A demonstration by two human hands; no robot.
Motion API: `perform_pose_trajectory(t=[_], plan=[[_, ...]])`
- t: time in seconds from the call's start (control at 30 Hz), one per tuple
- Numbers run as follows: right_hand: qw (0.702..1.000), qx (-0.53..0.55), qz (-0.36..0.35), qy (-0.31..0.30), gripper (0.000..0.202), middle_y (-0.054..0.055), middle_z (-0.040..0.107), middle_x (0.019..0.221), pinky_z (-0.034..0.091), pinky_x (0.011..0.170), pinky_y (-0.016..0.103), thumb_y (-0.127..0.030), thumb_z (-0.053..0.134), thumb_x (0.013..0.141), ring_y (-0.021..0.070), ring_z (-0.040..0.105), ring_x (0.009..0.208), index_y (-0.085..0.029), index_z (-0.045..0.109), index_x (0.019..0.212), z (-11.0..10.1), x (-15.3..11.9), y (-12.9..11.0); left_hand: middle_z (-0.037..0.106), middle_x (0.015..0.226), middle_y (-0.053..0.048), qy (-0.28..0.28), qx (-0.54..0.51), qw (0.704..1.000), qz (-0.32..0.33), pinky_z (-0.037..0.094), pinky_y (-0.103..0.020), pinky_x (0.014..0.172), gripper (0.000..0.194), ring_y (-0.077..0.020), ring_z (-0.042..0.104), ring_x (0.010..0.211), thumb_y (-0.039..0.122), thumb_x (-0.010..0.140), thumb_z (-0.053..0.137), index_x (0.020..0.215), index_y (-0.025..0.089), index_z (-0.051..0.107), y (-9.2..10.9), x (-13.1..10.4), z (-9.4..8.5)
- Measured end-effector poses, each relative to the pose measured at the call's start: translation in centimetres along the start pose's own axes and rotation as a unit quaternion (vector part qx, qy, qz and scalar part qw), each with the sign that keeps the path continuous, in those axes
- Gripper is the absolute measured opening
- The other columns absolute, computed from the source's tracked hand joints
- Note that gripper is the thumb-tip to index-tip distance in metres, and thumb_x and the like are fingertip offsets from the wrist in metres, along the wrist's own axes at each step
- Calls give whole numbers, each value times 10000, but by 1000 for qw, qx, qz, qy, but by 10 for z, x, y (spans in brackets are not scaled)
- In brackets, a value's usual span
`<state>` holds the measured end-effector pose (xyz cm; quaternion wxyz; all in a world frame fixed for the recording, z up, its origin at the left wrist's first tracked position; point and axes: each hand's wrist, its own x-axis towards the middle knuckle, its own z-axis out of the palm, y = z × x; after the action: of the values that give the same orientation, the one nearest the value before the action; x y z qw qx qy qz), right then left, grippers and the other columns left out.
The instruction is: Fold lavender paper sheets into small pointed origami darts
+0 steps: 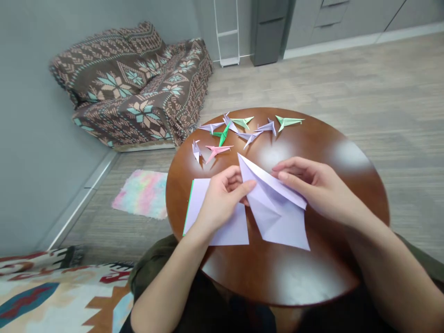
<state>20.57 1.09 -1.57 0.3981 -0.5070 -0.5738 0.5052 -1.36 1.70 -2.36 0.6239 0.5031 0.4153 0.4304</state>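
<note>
My left hand (224, 196) pinches the left side of a light purple sheet of origami paper (286, 224), thumb on top and fingers behind. The sheet is creased, with its upper right side folded over into a long flap that runs from a pointed top corner. At this folded edge is my right hand (317, 185), its fingers curled and its thumb close to the index finger on the flap. Beneath my left hand, a stack of square purple paper (231, 231) lies on the table, with a green edge showing on its left.
Several folded paper cranes, including a pink crane (218, 151), a green crane (224, 134) and a pale green crane (287, 121), rest at the far side of the round brown table (360, 185). A covered sofa (138, 88) and a pastel rug (142, 192) are beyond.
</note>
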Motion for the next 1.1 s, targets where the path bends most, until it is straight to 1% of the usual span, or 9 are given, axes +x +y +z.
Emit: perform_pose_trajectory(t=[0.07,0.13,0.27,0.37,0.47,0.63,0.77,0.93,1.1], plan=[[999,4,-16,38,312,53,766,1027,481,651,243,-509,720,911,165,653,815,-227,742,1044,-3,1,0,731,921,-26,24,-38,999,5,528,-193,573,392,-145,676,753,350,784,845,1104,190,684,-3,4,-4],[998,19,-17,62,338,55,757,1083,475,613,246,-540,688,925,162,649,791,-253,742,1096,-6,1,-1,749,1003,-31,37,-77,996,2,561,-212,608,475,-156,695,795,348,760,864,1170,217,665,-5,7,-7],[996,73,-9,54,367,6,719,851,422,509,226,-516,760,869,134,591,624,-288,723,1154,-9,-3,-4,768,1016,-52,35,-135,990,6,582,-245,709,459,-163,716,832,303,742,879,1142,195,679,-6,7,-7],[995,71,-22,63,259,-16,683,730,391,490,214,-464,809,829,116,546,564,-256,759,976,-8,-5,-5,772,1019,-76,27,-151,988,-9,578,-278,770,394,-188,726,877,357,755,867,1059,169,701,-6,5,-4],[996,35,-25,79,213,-11,676,701,402,523,224,-416,846,784,128,558,597,-219,768,801,-7,-5,-5,764,1046,-82,16,-143,989,-40,572,-291,756,392,-206,720,903,394,778,834,1070,169,701,-4,1,-3],[998,42,30,48,270,6,679,680,407,529,270,-461,788,825,165,555,586,-207,764,736,-11,0,3,752,957,-13,10,-140,988,-66,503,-222,663,551,-159,681,796,120,650,753,1186,215,673,2,-2,-4],[988,121,87,47,319,23,689,638,400,472,285,-519,773,822,174,554,522,-223,748,705,-11,1,7,767,956,-22,22,-162,984,-74,498,-222,661,687,-154,676,772,30,574,636,1240,195,656,2,-1,-4],[976,160,142,37,283,35,686,574,385,429,285,-489,828,760,180,559,483,-230,759,667,-8,0,-1,782,1031,-74,30,-168,983,-71,547,-272,756,518,-215,727,910,137,684,797,1187,162,674,-3,1,-3],[972,161,162,64,337,22,652,530,381,411,270,-509,835,742,163,554,452,-215,720,624,-7,3,-5,797,1019,-119,-7,-169,983,-70,569,-334,873,405,-242,751,935,277,721,891,1051,122,716,-5,0,-2]])
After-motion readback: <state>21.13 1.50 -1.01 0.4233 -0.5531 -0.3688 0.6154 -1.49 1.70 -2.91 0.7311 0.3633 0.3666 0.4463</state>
